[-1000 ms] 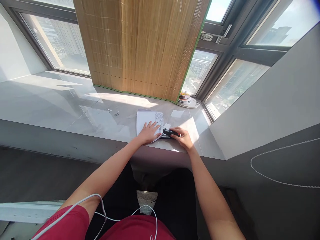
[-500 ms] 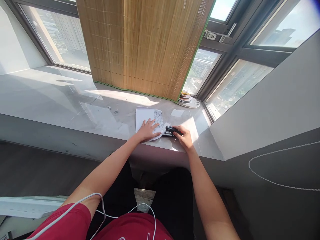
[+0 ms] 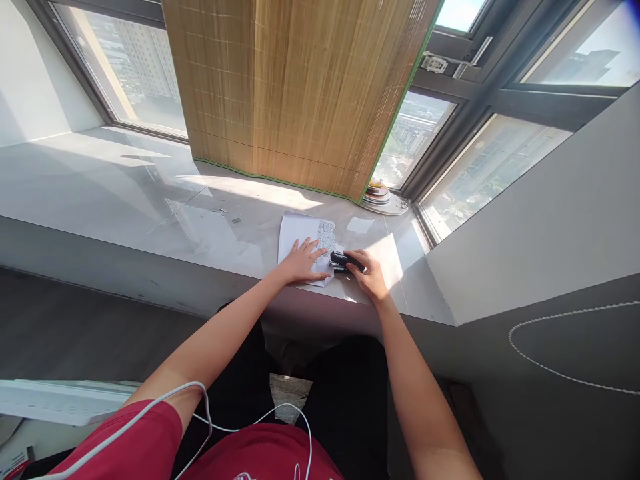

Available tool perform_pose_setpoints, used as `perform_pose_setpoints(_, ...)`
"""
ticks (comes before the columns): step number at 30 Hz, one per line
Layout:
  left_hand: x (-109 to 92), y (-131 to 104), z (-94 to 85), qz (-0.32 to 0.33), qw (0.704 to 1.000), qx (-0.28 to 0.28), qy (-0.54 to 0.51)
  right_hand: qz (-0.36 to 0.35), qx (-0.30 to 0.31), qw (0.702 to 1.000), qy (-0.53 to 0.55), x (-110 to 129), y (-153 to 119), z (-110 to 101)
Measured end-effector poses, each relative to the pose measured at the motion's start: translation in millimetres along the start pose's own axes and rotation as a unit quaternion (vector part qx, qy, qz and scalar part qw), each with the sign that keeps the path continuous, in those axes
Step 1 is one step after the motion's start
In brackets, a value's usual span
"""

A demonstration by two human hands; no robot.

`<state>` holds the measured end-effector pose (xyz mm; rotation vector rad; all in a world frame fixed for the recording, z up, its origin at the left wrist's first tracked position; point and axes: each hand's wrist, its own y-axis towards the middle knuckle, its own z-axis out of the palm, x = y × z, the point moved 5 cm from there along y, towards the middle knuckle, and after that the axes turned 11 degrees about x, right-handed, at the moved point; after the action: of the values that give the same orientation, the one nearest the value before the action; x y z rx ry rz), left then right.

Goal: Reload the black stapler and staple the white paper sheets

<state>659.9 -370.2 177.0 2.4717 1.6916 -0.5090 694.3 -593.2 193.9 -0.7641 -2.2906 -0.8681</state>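
Note:
Sheets of paper (image 3: pixel 295 231), white with a printed strip along the right side, lie on the window ledge (image 3: pixel 240 230). My left hand (image 3: pixel 301 261) rests flat on them with its fingers spread. Wrapped round a black stapler (image 3: pixel 341 260) is my right hand (image 3: pixel 369 272), just right of the paper. The stapler's front end meets the paper's right edge; whether its jaws are pressed together I cannot make out.
Behind the paper hangs a bamboo blind (image 3: pixel 300 100). A stack of round dishes (image 3: pixel 377 193) stands in the window corner. A small white slip (image 3: pixel 360 225) and a few staple strips (image 3: pixel 236 220) lie on the ledge. A white cable (image 3: pixel 200 400) crosses my left arm.
The stapler's front end has come over the paper's right edge, and its gap looks narrower. The paper and my left hand have shifted slightly right in view, as the camera turned a little.

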Motion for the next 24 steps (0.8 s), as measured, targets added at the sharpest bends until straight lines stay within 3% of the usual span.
perform_pose_setpoints(3, -3, 2, 2.5, -0.002, 1.000, -0.010, -0.013, -0.026, 0.010, 0.995, -0.093, 13, 5, 12)
perform_pose_setpoints(7, -5, 4, 2.9, 0.000, 1.000, -0.005, -0.017, -0.010, 0.019, 0.983, -0.181, 22, 15, 29)
perform_pose_setpoints(24, -5, 6, 2.0, -0.014, 1.000, 0.004, -0.014, 0.015, 0.011, 0.972, -0.235, 22, 23, 39)
